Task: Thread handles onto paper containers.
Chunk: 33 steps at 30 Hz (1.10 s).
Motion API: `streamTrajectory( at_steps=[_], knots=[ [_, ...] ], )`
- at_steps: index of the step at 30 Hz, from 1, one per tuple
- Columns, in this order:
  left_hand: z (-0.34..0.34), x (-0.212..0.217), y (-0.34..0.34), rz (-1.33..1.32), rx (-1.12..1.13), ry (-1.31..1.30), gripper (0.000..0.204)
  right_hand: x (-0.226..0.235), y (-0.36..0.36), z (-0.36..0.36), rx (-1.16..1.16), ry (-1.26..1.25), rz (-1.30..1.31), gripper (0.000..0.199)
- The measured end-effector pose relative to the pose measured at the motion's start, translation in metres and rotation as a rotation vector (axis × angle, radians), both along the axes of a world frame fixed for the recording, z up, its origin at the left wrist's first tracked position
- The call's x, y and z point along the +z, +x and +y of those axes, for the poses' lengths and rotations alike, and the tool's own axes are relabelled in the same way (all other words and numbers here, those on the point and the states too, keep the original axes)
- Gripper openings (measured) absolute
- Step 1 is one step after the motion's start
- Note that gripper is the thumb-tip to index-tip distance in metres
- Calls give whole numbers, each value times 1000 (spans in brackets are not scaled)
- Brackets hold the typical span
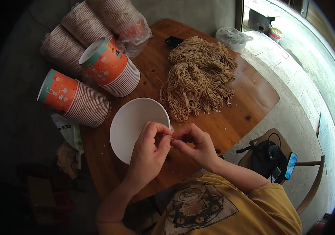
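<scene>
A white paper bucket (130, 117) sits on the wooden table, tilted so that its wide mouth faces me. Both my hands meet at the bucket's near right rim. My left hand (148, 152) is closed in a pinch, thumb against forefinger. Fingertip to fingertip with it, my right hand (199, 147) pinches too. Whatever lies between the fingertips is too small and too covered to name. Just beyond my hands is a large heap of tan cords (199, 74), looped in loose hanks.
Nested orange-and-teal paper buckets stand in two stacks (114, 70) (73, 100) at left, with plastic-wrapped stacks (87, 25) behind. Small white bits (225, 128) dot the wooden table (253, 100). A bagged tub (234, 41) is at the back. On the chair (312, 172) lie a black bag (267, 156) and phone (291, 166).
</scene>
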<state>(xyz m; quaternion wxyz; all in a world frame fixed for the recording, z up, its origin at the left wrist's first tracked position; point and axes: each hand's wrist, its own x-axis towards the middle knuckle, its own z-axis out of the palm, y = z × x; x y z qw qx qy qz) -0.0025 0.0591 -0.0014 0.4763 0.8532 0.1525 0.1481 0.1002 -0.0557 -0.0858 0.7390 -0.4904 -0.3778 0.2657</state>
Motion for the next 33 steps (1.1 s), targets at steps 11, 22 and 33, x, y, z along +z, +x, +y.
streamTrajectory(
  at_steps=[11,22,33],
  knots=[
    [5,-3,0,41,2,-259,7,-1,-5,5,-81,3,-103,25],
    [5,5,3,66,30,-412,8,-5,-6,9,-103,74,-63,7],
    [8,1,6,17,35,-343,8,-9,-9,-1,-129,40,-112,7]
  ],
)
